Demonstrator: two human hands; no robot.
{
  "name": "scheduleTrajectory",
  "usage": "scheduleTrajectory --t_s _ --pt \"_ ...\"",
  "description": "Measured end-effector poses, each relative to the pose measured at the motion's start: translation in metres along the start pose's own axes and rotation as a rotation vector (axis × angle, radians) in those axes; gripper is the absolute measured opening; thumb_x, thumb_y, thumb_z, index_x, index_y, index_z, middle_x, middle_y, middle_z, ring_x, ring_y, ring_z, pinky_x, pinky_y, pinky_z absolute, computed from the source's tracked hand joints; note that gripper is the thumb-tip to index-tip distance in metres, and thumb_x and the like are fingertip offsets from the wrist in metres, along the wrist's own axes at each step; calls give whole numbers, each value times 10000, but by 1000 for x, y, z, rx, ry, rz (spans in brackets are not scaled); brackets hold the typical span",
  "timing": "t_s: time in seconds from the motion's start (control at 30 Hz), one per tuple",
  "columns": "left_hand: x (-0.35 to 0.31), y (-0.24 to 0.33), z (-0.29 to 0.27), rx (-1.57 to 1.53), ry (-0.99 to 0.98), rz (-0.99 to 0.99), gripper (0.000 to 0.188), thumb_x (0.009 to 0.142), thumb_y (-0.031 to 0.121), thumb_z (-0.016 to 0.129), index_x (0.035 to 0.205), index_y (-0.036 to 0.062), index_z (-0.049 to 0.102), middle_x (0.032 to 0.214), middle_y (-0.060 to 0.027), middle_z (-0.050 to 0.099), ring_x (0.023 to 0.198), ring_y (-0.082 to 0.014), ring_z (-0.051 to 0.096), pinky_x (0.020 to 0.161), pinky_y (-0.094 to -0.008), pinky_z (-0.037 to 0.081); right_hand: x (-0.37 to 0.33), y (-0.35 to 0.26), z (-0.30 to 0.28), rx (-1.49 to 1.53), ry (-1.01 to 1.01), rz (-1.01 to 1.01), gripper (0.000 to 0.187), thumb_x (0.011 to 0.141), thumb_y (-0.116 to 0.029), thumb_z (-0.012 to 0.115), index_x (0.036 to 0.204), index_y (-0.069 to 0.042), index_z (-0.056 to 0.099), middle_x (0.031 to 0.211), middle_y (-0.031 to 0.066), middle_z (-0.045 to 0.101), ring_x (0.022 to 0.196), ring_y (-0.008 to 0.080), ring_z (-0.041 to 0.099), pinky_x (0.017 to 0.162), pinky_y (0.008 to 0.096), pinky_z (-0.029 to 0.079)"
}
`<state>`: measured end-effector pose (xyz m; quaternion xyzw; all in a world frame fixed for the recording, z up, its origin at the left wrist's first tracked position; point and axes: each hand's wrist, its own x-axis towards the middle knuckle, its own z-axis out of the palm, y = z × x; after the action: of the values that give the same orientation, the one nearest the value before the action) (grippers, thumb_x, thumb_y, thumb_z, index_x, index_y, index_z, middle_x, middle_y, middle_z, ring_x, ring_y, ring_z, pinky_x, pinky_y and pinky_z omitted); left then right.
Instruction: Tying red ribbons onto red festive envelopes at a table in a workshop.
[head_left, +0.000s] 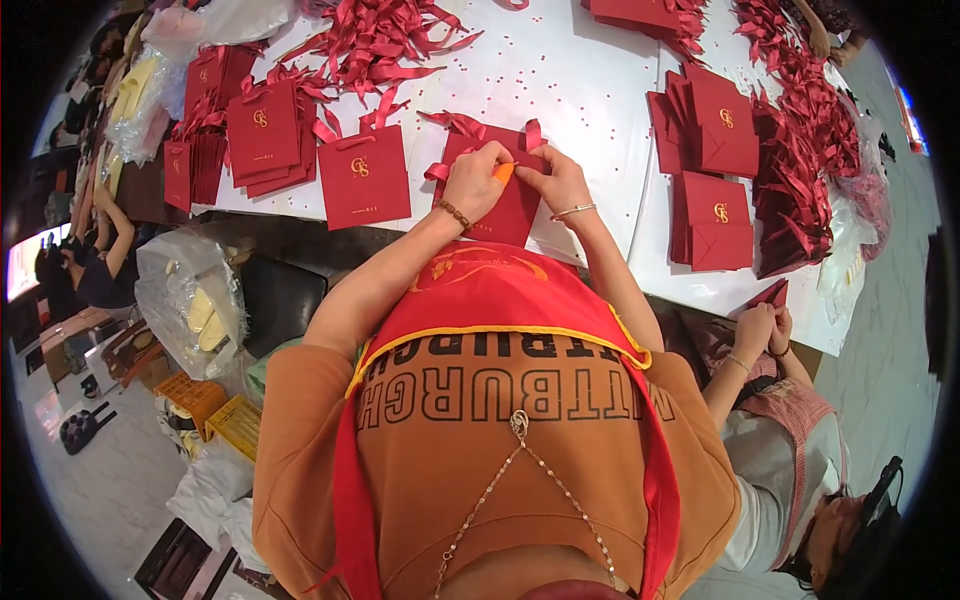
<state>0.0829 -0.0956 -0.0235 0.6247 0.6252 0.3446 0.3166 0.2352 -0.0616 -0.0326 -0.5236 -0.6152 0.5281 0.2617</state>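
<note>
Red bag (pixel 508 218) lies beneath the person's fingers (pixel 490 155).

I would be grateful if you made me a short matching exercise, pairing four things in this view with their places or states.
Things
1. Red paper bag being worked on
2. Heap of red ribbons
3. Brown beaded bracelet
4. Red apron

Places or states
A. Edged in yellow
B. On the white table, at the picture's top edge
C. Around the left wrist
D. Beneath the left hand and the right hand in this view

Right pairs: 1-D, 2-B, 3-C, 4-A
</note>
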Motion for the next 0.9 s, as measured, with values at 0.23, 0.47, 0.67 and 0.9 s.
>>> scheduleTrajectory --t_s 0.23,0.47,0.67,0.9 --pt "4 6 -1 20 -20 -11 98 741 74 518 812 28 567 666 -157 597 659 -342 579 652 -417 455 -1 4 -1 12 -7 -31 264 737 -113 641 981 -20 602 818 115 620 690 175 568 645 277 453" --pt "2 0 5 301 39 186 73 734 65 535 790 19 539 700 -160 593 675 -332 585 597 -412 453 -3 -1 -1 -65 -3 -60 260 741 -107 639 983 -16 604 813 125 626 681 181 572 650 280 458" --pt "9 5 -9 74 11 69 104 726 44 538 823 18 566 717 -173 601 682 -341 593 587 -406 464 -1 3 6 19 -41 14 244 755 -105 631 983 -21 607 735 69 596 633 124 528 592 250 436" --pt "5 2 -9 -353 -15 -305 96 778 30 535 853 2 587 647 -96 614 508 -132 591 431 -247 450 0 -9 7 122 -72 86 232 771 -87 616 994 -25 606 677 -5 522 624 74 468 566 217 396"
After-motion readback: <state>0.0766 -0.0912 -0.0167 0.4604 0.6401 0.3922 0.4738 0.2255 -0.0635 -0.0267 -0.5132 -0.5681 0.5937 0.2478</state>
